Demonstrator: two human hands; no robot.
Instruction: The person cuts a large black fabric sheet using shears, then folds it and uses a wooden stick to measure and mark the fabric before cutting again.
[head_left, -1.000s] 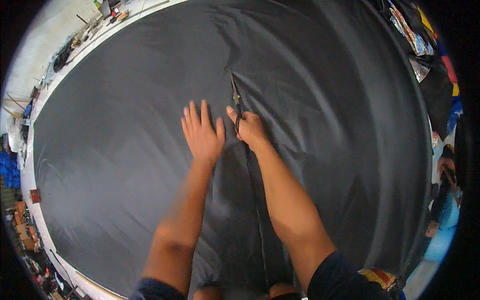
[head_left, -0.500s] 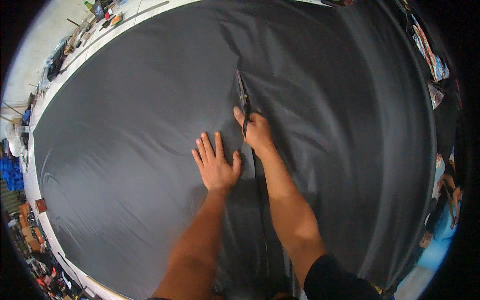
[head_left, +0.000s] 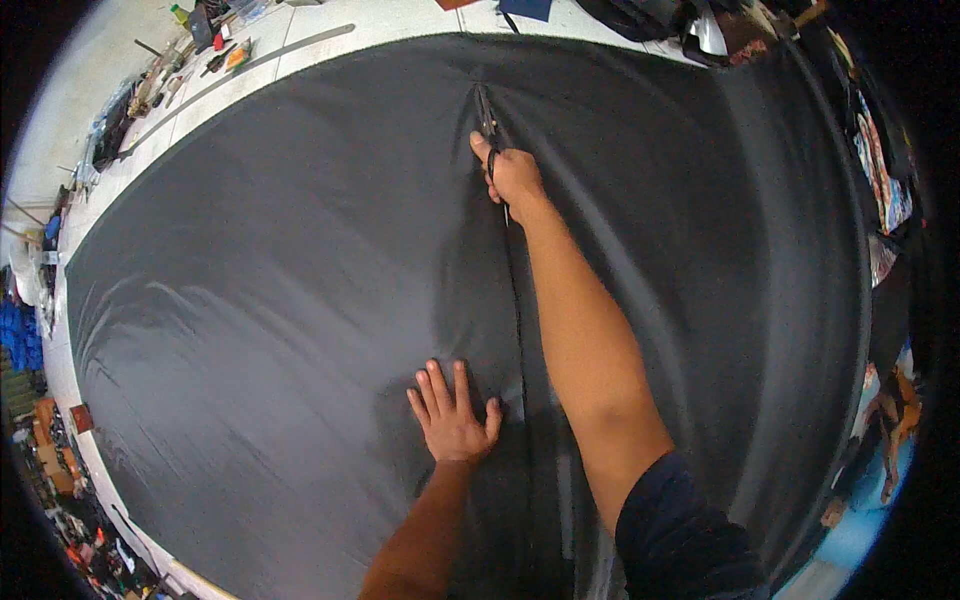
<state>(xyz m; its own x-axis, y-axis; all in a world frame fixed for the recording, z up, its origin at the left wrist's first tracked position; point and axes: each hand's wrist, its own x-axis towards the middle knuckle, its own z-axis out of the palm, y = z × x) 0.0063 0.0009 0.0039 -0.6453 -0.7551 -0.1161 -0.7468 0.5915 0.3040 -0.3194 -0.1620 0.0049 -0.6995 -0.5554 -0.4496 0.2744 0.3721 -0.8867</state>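
A large dark grey sheet of smooth, slightly shiny material [head_left: 300, 250] covers most of the table. A long cut runs up it from the near edge. At the far end of that cut, my right hand [head_left: 515, 178] is closed round the handles of a pair of scissors [head_left: 486, 115], whose blades point away from me into the sheet. The sheet puckers round the blade tips. My left hand [head_left: 455, 415] lies flat with fingers spread on the sheet, just left of the cut and well nearer to me than the scissors.
White table edge [head_left: 300, 55] shows beyond the sheet, with a long metal strip [head_left: 250, 78] and small tools on it. Blue and orange pieces lie at the far edge. Clutter and boxes [head_left: 55, 460] stand along the left; printed and blue materials [head_left: 880, 180] along the right.
My right hand and the scissors have moved farther away, and the cut has grown longer. More of the far table edge shows. My left hand appears lower in the picture, still flat.
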